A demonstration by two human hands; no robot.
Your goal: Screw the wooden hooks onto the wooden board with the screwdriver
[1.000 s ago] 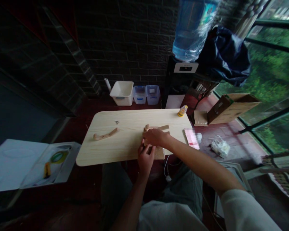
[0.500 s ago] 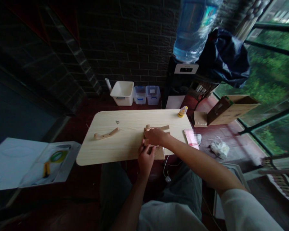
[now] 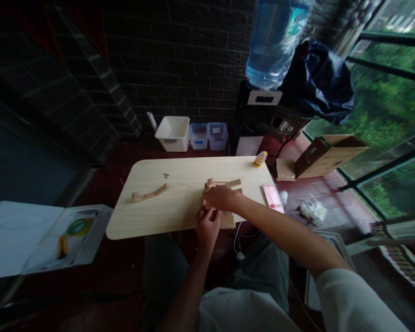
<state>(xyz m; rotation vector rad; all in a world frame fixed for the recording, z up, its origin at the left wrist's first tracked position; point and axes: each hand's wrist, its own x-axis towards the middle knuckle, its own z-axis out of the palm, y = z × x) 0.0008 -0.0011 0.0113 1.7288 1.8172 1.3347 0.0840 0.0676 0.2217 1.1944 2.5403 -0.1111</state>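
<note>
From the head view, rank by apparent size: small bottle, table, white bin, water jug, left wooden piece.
1. Table
2. Water jug, cut off by the top edge
3. White bin
4. Left wooden piece
5. Small bottle

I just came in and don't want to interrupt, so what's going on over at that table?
Someone seated at the pale wooden table has both hands on some wooden pieces near its front edge. The right hand reaches over the top, with the left hand just below it; the fingers hide exactly what they grip. A separate curved wooden piece lies to the left, untouched.
</note>
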